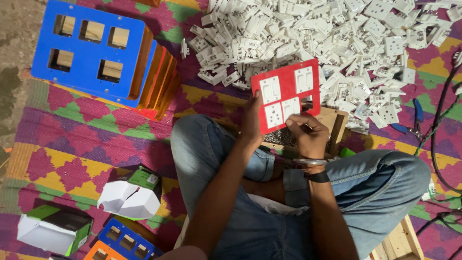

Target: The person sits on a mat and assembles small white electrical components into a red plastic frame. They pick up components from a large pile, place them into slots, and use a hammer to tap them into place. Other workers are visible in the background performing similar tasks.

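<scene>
Your left hand (252, 119) grips the red switch plate (287, 95) by its left edge, centre frame; your right hand (308, 135) pinches its lower edge, fingers closed, below the white socket pile (337, 38).

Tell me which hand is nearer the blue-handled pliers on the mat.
Right. The right hand grips the red plate's lower edge, on the side toward the pliers; the left hand holds the plate's opposite edge, farther away.

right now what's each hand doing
left hand: closed on the edge of the red rectangular plastic switch plate
right hand: fingers pressing the plate's lower white module
</scene>
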